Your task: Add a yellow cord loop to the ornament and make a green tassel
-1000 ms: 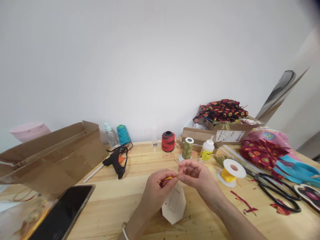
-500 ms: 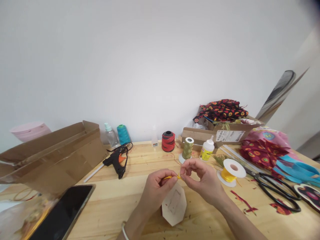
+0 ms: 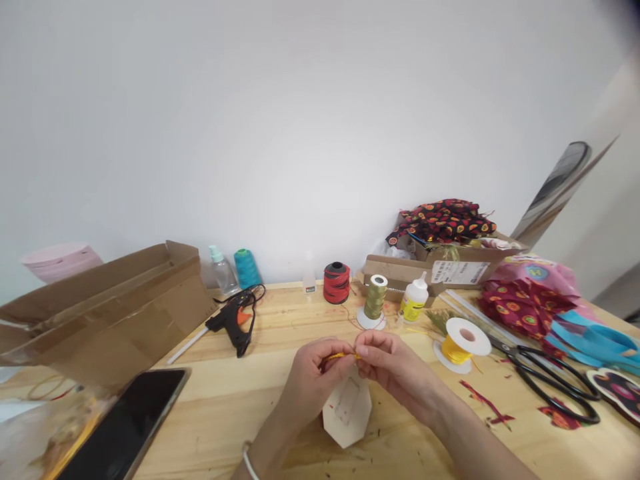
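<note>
"What did your feed show at the table's [image 3: 280, 320] left edge?"

"An open cardboard box [image 3: 107, 313] sat along that edge, with a dark phone [image 3: 127, 427] at the near-left corner. A black glue gun [image 3: 234, 321] lay further in, toward the back edge."

"And the hands?"

"I saw them mid-table, toward the near edge. The left hand [image 3: 313, 380] was pinched on a short yellow strand [image 3: 343, 355], with its fingertips closed over the left end. The right hand [image 3: 395, 363] gripped the other end between thumb and forefinger, and the two hands' fingertips were nearly touching. The strand was held just above a pale hexagonal card [image 3: 347, 417] that lay flat on the wood beneath both hands."

"Anything to the right?"

"A yellow spool [image 3: 463, 341] stood near the right hand, not touching it. Black scissors [image 3: 555, 383] lay beyond that, toward the right edge."
</note>
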`<state>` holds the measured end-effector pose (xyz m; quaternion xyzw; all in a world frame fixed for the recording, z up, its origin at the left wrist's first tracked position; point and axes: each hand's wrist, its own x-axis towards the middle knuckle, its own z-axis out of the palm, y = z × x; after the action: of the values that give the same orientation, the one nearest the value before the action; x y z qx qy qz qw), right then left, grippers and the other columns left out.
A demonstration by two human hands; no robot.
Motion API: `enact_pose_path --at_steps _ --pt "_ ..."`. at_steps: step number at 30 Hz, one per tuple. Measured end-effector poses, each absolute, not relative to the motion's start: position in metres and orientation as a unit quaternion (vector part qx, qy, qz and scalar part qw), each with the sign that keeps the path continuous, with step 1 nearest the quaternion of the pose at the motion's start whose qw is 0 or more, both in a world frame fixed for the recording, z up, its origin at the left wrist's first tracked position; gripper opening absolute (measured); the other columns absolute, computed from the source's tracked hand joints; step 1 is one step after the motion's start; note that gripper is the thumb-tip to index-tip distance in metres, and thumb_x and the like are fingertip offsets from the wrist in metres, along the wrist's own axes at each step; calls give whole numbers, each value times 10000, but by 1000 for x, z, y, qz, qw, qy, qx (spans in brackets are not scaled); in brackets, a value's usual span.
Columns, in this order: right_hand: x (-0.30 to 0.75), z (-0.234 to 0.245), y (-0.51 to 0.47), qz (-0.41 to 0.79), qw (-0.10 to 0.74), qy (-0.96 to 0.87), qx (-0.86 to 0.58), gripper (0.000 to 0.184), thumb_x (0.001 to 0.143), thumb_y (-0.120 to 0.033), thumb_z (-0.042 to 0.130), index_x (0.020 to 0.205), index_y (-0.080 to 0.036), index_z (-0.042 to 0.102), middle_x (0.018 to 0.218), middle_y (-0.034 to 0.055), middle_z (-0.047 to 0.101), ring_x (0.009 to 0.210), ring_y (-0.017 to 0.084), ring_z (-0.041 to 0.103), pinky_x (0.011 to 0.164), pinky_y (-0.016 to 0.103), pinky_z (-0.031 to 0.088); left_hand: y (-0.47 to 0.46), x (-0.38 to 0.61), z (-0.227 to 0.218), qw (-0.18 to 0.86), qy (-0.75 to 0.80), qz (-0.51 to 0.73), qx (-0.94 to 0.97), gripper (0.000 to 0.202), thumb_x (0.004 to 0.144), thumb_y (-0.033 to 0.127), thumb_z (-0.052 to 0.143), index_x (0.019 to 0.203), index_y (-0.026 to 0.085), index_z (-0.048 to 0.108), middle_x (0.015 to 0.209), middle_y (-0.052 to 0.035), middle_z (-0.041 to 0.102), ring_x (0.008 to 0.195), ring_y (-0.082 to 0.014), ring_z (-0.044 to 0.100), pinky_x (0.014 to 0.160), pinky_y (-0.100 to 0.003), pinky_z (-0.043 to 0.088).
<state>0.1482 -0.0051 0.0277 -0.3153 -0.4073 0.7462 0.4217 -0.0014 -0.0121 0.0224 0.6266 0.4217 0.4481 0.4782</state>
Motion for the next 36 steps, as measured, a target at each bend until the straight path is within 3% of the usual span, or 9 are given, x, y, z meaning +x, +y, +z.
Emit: enact_pose_path --at_steps 7,13,18,20,23,26,36 --pt "153 26 -2 723 400 -464 -320 132 621 -226 686 682 -139 608 594 -30 516 537 58 415 537 186 320 -14 0 24 562 397 437 579 134 701 258 562 699 143 631 633 -7 601 575 -107 511 516 -190 366" --pt "151 30 -2 679 400 -512 -341 180 658 -309 648 664 -140 585 579 -34 483 534 66 399 538 192 320 -14 0 19 606 409 432 528 190 679 310 585 720 132 638 592 -11 595 493 -82 464 445 -182 340" --pt "148 28 -1 639 413 -548 -348 224 723 -361 566 676 -145 535 579 -32 462 538 74 417 537 203 341 -11 -1 12 589 426 445 523 192 673 332 592 687 144 628 488 49 498 416 -38 351 399 -156 265" --pt "147 28 0 558 446 -587 -382 179 729 -330 556 688 -158 528 584 -30 470 536 83 427 527 211 353 -9 -2 10 568 441 460 521 202 666 338 595 680 137 612 470 61 456 413 -37 322 398 -159 248" --pt "147 28 -1 332 506 -679 -416 77 718 -234 554 667 -180 534 621 -12 511 583 113 456 565 245 385 -8 -1 10 509 465 484 539 199 668 328 590 677 129 589 505 52 454 443 -51 340 418 -171 264" --pt "148 29 -2 164 503 -758 -382 75 730 -167 517 668 -191 552 657 10 556 640 138 494 602 271 403 -7 1 11 437 477 489 586 190 707 320 543 686 135 585 592 14 512 523 -88 416 479 -194 327" --pt "144 25 -1 11 444 -809 -386 104 755 -144 493 688 -185 561 640 20 592 626 147 490 568 272 363 -14 -2 14 184 491 441 728 142 772 244 463 767 177 588 655 -12 552 571 -117 488 539 -202 372"
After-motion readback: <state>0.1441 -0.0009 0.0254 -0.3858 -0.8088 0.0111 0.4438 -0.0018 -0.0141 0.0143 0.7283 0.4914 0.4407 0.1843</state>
